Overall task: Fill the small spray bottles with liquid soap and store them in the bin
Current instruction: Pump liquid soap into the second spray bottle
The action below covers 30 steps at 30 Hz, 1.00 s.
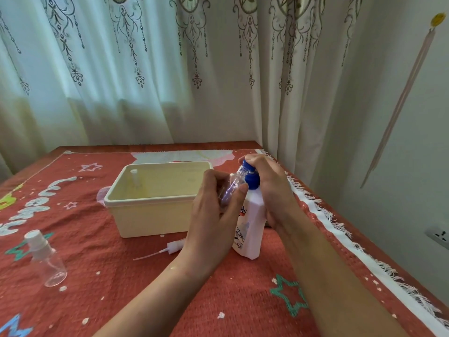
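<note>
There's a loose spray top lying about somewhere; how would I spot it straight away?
Start at the cream bin on the red tablecloth. Just in front of its near wall, beside the wrist of the left hand, lies the spray top: a small white head trailing a thin tube. Unlike the capped clear bottle far left, it has no bottle attached.

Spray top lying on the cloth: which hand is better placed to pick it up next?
Probably the right hand: it only presses the pump and can let go, while the left hand grips the small bottle. The spray top lies nearer the left wrist, though.
</note>
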Each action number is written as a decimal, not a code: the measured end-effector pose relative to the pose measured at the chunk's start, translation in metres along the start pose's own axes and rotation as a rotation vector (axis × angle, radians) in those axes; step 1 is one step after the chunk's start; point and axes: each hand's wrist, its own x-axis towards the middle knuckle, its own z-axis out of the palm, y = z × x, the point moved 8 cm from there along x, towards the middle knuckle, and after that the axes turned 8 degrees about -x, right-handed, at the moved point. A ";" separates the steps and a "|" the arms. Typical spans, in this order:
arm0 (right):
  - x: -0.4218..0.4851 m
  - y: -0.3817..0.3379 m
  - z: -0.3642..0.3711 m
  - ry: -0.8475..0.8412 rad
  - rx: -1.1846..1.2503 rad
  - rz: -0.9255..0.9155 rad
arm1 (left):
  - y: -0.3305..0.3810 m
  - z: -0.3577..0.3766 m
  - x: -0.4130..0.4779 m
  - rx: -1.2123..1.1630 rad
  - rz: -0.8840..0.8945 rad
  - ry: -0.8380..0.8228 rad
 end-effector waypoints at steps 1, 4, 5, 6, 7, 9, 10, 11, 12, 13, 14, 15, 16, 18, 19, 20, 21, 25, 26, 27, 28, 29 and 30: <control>-0.001 0.001 0.000 -0.002 0.006 0.005 | 0.001 -0.001 0.000 -0.001 0.001 0.007; -0.003 0.002 0.003 -0.007 0.027 0.027 | 0.004 -0.003 0.002 -0.023 0.008 0.034; -0.003 0.002 0.002 -0.006 0.028 0.034 | 0.005 -0.004 0.003 -0.029 0.006 0.038; -0.002 0.001 0.002 -0.007 0.034 0.036 | 0.005 -0.004 0.004 -0.032 0.006 0.040; -0.002 0.002 0.003 -0.010 0.041 0.036 | 0.006 -0.003 0.003 -0.034 0.008 0.039; 0.000 0.004 0.002 -0.004 0.054 0.034 | 0.006 -0.002 0.001 -0.028 0.014 0.029; 0.001 0.005 0.001 0.005 0.057 0.032 | 0.005 -0.001 0.000 -0.020 0.015 0.021; 0.002 0.005 0.001 0.012 0.057 0.030 | 0.004 0.000 -0.001 -0.013 0.014 0.016; 0.002 0.006 0.000 0.013 0.058 0.026 | 0.003 0.000 -0.001 -0.009 0.012 0.016; 0.002 0.005 0.001 0.012 0.056 0.025 | 0.003 0.000 -0.001 -0.007 0.010 0.019; 0.000 0.005 0.001 0.006 0.058 0.026 | 0.003 -0.001 -0.001 -0.004 0.011 0.026; -0.001 0.004 0.002 0.002 0.061 0.027 | 0.004 -0.002 0.000 -0.004 0.011 0.036; -0.002 0.003 0.002 0.000 0.069 0.027 | 0.004 -0.003 0.001 -0.006 0.011 0.044; -0.003 0.002 0.001 0.002 0.067 0.022 | 0.006 -0.004 0.003 -0.015 0.010 0.052; -0.003 0.002 0.001 0.004 0.054 0.022 | 0.007 -0.004 0.003 -0.018 0.010 0.049; -0.003 0.003 0.001 0.000 0.047 0.022 | 0.007 -0.003 0.003 -0.017 0.011 0.044; -0.002 0.003 0.002 -0.004 0.045 0.023 | 0.006 -0.003 0.002 -0.014 0.013 0.040; 0.001 0.004 0.002 0.001 0.047 0.015 | 0.001 -0.001 -0.001 0.020 0.008 0.035; 0.001 0.004 0.002 0.000 0.052 0.016 | 0.001 0.000 -0.001 0.017 0.000 0.035; 0.001 0.004 0.003 -0.006 0.054 0.020 | 0.000 -0.001 -0.001 0.010 -0.005 0.034; 0.000 0.003 0.003 -0.008 0.055 0.021 | 0.001 -0.001 -0.001 0.002 -0.005 0.034; -0.001 0.003 0.004 -0.008 0.052 0.022 | 0.002 -0.001 0.000 -0.004 -0.004 0.037; -0.002 0.003 0.003 -0.004 0.053 0.024 | 0.003 -0.002 0.002 -0.011 -0.005 0.041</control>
